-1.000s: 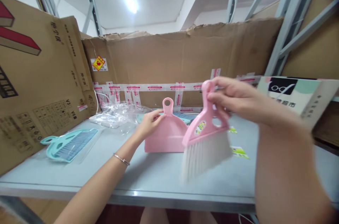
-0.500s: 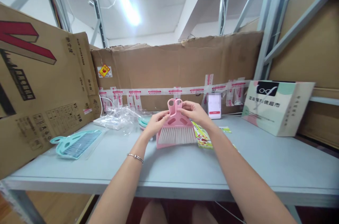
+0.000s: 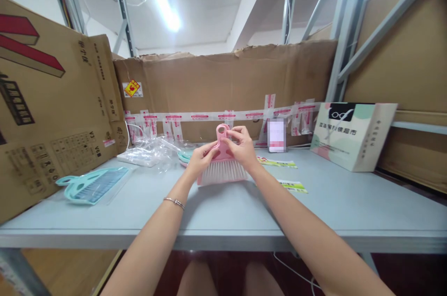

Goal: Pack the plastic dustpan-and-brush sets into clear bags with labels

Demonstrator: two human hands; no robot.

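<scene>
A small pink hand brush (image 3: 223, 172) with white bristles stands upright over the table, with a pink dustpan (image 3: 200, 181) behind it. My left hand (image 3: 201, 160) pinches the left side of the set, near the base of the handle. Closed around the handle's right side is my right hand (image 3: 242, 148), its thumb and fingers just below the ring-shaped end. The two handles overlap, so where the brush ends and the dustpan begins there is hard to tell. At the left lies a turquoise dustpan and brush set (image 3: 92, 185) in clear plastic.
Crumpled clear plastic (image 3: 157, 151) and another turquoise piece (image 3: 184, 156) lie behind my left hand. Green-yellow printed strips (image 3: 291, 186) are right of the brush. A phone (image 3: 277, 135) leans at the back; a white-green box (image 3: 352, 137) stands right. Cardboard (image 3: 209, 81) walls the back.
The pink handles, spread apart before, now overlap with one ring showing. My right hand has moved lower on the handle. The view has shifted slightly, and the printed strips show more separately.
</scene>
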